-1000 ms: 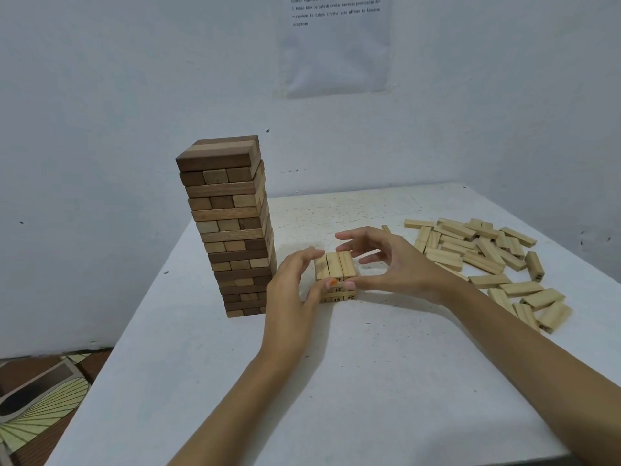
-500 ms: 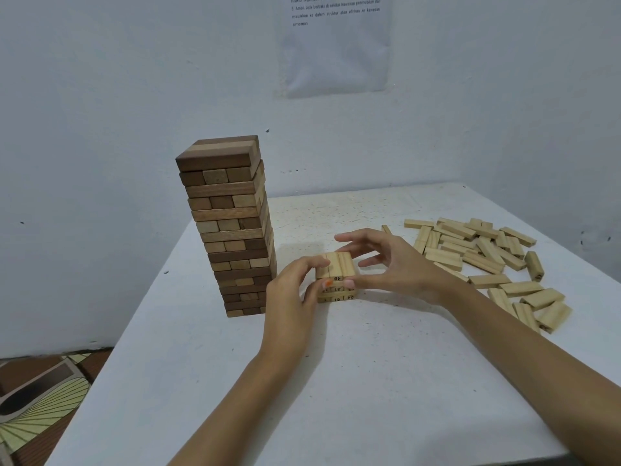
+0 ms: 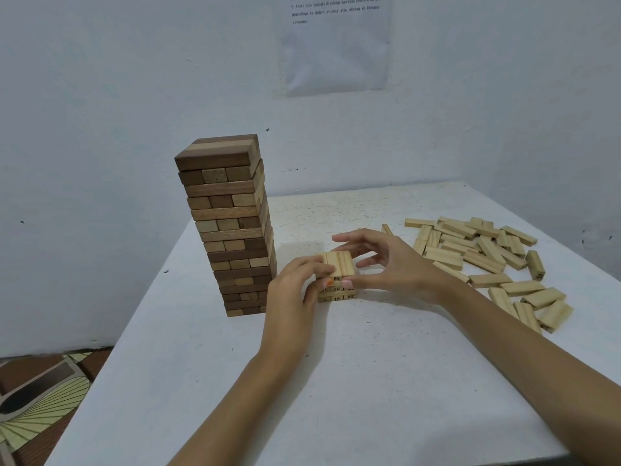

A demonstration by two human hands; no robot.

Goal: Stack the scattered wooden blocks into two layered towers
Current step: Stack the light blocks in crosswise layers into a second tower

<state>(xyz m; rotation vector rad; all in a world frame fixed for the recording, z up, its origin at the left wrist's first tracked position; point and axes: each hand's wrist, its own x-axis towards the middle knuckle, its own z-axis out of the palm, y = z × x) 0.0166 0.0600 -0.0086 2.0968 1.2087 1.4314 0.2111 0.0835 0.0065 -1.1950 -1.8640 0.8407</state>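
A tall tower (image 3: 232,230) of dark and light brown blocks stands at the table's back left. Just right of it sits a short stack of pale numbered blocks (image 3: 340,264), three layers showing. My left hand (image 3: 295,287) grips the stack's left side, fingers curled over the top layer and thumb at the front. My right hand (image 3: 389,264) presses its thumb on the front of the top layer. Its fingers arch loosely above the far right edge. Several loose pale blocks (image 3: 487,257) lie scattered to the right.
The white table (image 3: 336,381) ends at a front edge near me and a left edge beside the tall tower. White walls close off the back and the right. A paper sheet (image 3: 332,45) hangs on the back wall. A patterned mat (image 3: 37,405) lies on the floor at lower left.
My left hand has closed in over the left side of the pale stack's top layer. The top three blocks now sit tighter together. My right hand has barely moved.
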